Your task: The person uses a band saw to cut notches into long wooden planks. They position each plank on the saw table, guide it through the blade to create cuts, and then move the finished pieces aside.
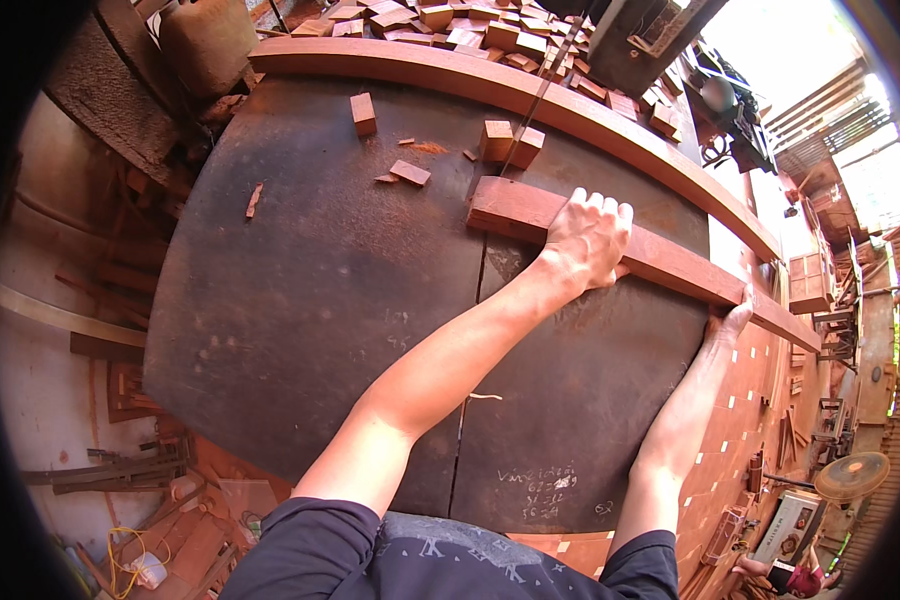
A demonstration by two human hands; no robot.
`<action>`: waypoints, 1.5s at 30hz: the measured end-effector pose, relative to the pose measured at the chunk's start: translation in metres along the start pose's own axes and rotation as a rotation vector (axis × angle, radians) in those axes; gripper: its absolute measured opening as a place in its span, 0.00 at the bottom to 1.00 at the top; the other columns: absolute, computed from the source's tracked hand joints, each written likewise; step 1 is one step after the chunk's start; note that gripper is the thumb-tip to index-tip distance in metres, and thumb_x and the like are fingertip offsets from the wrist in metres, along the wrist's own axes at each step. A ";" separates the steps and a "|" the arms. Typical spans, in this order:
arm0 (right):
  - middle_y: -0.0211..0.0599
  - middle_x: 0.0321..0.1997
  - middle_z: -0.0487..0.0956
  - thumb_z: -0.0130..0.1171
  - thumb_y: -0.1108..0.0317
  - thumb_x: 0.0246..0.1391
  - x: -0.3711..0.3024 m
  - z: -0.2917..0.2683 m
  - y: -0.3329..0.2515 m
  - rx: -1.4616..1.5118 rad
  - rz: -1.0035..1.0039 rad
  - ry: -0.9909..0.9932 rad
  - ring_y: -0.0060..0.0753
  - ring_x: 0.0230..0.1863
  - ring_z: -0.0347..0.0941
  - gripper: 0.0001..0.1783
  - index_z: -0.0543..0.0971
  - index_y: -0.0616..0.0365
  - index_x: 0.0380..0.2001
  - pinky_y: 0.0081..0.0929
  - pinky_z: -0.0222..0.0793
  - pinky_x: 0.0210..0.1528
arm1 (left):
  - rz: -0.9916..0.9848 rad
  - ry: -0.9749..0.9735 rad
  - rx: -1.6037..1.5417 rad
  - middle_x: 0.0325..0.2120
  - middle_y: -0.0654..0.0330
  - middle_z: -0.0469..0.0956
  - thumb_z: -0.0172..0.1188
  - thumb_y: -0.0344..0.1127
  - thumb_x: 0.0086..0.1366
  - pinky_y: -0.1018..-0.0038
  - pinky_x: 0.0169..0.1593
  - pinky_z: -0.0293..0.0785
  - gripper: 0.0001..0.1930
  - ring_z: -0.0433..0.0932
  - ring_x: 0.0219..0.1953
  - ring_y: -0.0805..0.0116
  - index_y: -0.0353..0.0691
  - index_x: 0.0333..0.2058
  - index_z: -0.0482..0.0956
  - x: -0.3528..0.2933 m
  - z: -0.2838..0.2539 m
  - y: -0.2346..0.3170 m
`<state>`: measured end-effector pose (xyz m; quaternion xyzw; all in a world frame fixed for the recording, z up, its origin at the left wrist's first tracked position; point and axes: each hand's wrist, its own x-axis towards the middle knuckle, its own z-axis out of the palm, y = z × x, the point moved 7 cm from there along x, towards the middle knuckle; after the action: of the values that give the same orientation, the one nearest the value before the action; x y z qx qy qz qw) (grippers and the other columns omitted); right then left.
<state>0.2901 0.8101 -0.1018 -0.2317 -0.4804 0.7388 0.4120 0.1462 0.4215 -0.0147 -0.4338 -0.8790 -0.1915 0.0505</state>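
Observation:
A long reddish wooden bar (670, 262) lies across the dark metal saw table (300, 330), its left end close to the thin upright saw blade (537, 108). My left hand (592, 238) is wrapped over the bar's top, not far from that end. Farther right, at the table's edge, my right hand (735, 316) grips the bar from below and the near side; its fingers are partly hidden. The bar's right end sticks out past the table. Two small cut wooden blocks (496, 140) stand beside the blade.
A long wooden fence (410, 66) runs along the table's far side, with a heap of cut blocks (500, 35) behind it. Another block (363, 114), offcuts (410, 173) and sawdust lie on the table. A fan (852, 477) and a person (800, 578) are at the lower right.

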 end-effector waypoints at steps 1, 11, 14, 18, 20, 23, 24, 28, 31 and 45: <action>0.48 0.70 0.76 0.46 0.47 0.68 0.001 -0.001 0.000 -0.003 0.007 -0.011 0.49 0.70 0.73 0.35 0.70 0.58 0.70 0.50 0.73 0.71 | 0.001 -0.003 -0.001 0.43 0.53 0.84 0.78 0.57 0.56 0.62 0.57 0.74 0.34 0.83 0.49 0.58 0.37 0.49 0.78 0.000 0.000 0.000; 0.48 0.71 0.75 0.46 0.46 0.68 -0.008 0.007 -0.002 -0.061 0.022 0.024 0.49 0.70 0.73 0.36 0.70 0.58 0.70 0.50 0.72 0.72 | -0.003 -0.007 -0.012 0.43 0.52 0.84 0.78 0.57 0.56 0.62 0.57 0.74 0.34 0.83 0.50 0.58 0.36 0.49 0.78 0.000 -0.002 -0.002; 0.48 0.71 0.75 0.45 0.46 0.68 -0.004 0.002 -0.005 -0.042 0.011 0.028 0.49 0.70 0.73 0.36 0.70 0.59 0.71 0.51 0.72 0.72 | 0.005 0.004 -0.017 0.43 0.52 0.84 0.78 0.57 0.56 0.62 0.57 0.75 0.34 0.83 0.50 0.58 0.36 0.49 0.78 0.000 -0.003 0.000; 0.48 0.71 0.75 0.46 0.46 0.68 0.001 -0.002 -0.001 -0.022 0.042 0.026 0.50 0.70 0.73 0.37 0.70 0.60 0.71 0.51 0.72 0.72 | 0.005 0.016 -0.015 0.42 0.52 0.84 0.78 0.57 0.55 0.62 0.56 0.75 0.33 0.83 0.50 0.58 0.36 0.48 0.79 0.002 -0.001 0.000; 0.49 0.70 0.76 0.46 0.46 0.68 0.003 0.001 0.005 -0.019 0.059 0.015 0.50 0.70 0.74 0.37 0.70 0.61 0.71 0.51 0.71 0.72 | -0.004 0.025 -0.006 0.42 0.52 0.85 0.79 0.56 0.55 0.62 0.56 0.75 0.33 0.84 0.49 0.57 0.36 0.48 0.79 -0.001 -0.001 -0.005; 0.50 0.70 0.76 0.47 0.46 0.68 0.022 -0.019 0.005 -0.042 -0.052 -0.024 0.50 0.69 0.74 0.37 0.70 0.62 0.70 0.52 0.72 0.72 | 0.012 0.031 -0.028 0.42 0.52 0.85 0.79 0.57 0.55 0.62 0.56 0.75 0.34 0.84 0.50 0.58 0.36 0.48 0.79 0.000 -0.003 0.000; 0.51 0.70 0.76 0.46 0.47 0.68 0.030 -0.023 0.006 -0.030 -0.058 -0.061 0.51 0.69 0.75 0.37 0.70 0.62 0.70 0.52 0.73 0.71 | 0.010 0.000 -0.028 0.43 0.53 0.84 0.78 0.57 0.55 0.62 0.57 0.74 0.34 0.83 0.50 0.58 0.36 0.50 0.79 0.001 -0.003 -0.001; 0.52 0.71 0.75 0.44 0.48 0.67 0.043 -0.039 -0.001 -0.030 -0.076 -0.131 0.54 0.69 0.75 0.37 0.69 0.62 0.71 0.54 0.75 0.69 | 0.021 -0.026 -0.028 0.45 0.52 0.84 0.78 0.57 0.55 0.62 0.58 0.74 0.35 0.83 0.51 0.59 0.36 0.51 0.79 0.003 -0.003 0.002; 0.52 0.72 0.74 0.43 0.48 0.65 0.036 -0.037 -0.003 -0.008 -0.058 -0.094 0.55 0.69 0.74 0.39 0.68 0.62 0.72 0.55 0.74 0.70 | 0.025 -0.032 -0.031 0.45 0.53 0.84 0.78 0.57 0.56 0.62 0.58 0.74 0.35 0.83 0.51 0.59 0.36 0.51 0.79 0.003 -0.002 0.003; 0.57 0.71 0.73 0.39 0.45 0.61 -0.034 0.025 -0.017 -0.007 0.055 0.162 0.58 0.71 0.72 0.44 0.67 0.66 0.72 0.56 0.69 0.74 | 0.055 0.015 -0.012 0.42 0.52 0.85 0.78 0.58 0.55 0.61 0.56 0.76 0.32 0.84 0.49 0.57 0.37 0.46 0.79 0.002 -0.004 -0.003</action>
<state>0.2969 0.7722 -0.0780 -0.3053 -0.4414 0.7271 0.4282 0.1426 0.4196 -0.0116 -0.4565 -0.8652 -0.1986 0.0597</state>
